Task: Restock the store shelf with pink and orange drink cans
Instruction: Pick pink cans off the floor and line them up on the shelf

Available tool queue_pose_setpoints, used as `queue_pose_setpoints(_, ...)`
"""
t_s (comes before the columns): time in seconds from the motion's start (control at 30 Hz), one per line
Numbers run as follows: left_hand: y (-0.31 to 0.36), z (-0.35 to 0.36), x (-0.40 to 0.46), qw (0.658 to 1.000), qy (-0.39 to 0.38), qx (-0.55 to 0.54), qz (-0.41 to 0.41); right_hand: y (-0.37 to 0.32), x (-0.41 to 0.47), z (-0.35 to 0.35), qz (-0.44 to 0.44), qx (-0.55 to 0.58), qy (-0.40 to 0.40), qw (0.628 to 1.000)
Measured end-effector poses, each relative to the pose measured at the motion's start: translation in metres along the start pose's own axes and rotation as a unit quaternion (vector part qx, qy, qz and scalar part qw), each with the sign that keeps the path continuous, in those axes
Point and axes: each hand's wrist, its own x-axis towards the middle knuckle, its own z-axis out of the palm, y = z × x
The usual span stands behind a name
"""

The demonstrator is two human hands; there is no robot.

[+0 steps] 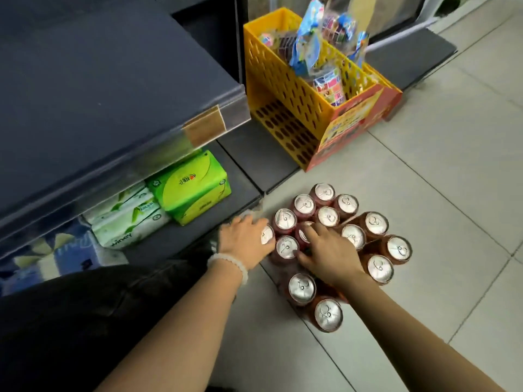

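I am looking down at a cluster of drink cans standing on the tiled floor (424,171), just in front of the dark shelf unit (93,89). Every can is sitting upright, its long axis vertical and its silver pull-tab top pointing up toward me. The pink cans (304,205) are making up the far and left part of the group, and the orange cans (375,223) are standing to the right and nearer me, the two sets touching side by side.

My left hand (243,236) is reaching in at the left edge of the group, its fingers curling round the leftmost pink can (267,234), whose top is showing just past my knuckles. A white bead bracelet (229,263) is sitting on that wrist.

My right hand (328,256) is lying over the middle of the cluster, fingers spread slightly apart and bending down onto the top of a pink can (302,234) that it is largely covering; I cannot tell whether it is truly gripping that can or only resting on it.

On the bottom shelf, green tissue packs (189,185) and white-and-green ones (127,219) are lying beside each other. A brown price label (203,125) is sticking to the shelf edge above them. To the right, a yellow perforated basket (283,89) is holding colourful wrapped toys (317,43).
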Motion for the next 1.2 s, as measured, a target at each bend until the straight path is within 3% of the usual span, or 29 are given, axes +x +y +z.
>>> queue_pose_setpoints(0.2,-0.013,0.064,0.02,0.997,-0.041,-0.056,-0.012,-0.012,0.038,0.048,0.032,-0.044,-0.092,0.994)
queue_pose_setpoints(0.7,-0.033,0.079,0.048,0.981,-0.015,-0.193,0.012,-0.007,0.046,0.058,0.03,-0.004,-0.02,0.999)
queue_pose_setpoints(1.0,-0.044,0.033,0.014,0.983,-0.004,-0.18,0.03,-0.023,0.014,0.019,0.034,0.098,0.001,0.995)
queue_pose_setpoints(1.2,-0.041,-0.026,-0.037,0.981,0.043,-0.183,0.054,-0.053,-0.021,-0.036,0.01,0.189,0.079,0.979)
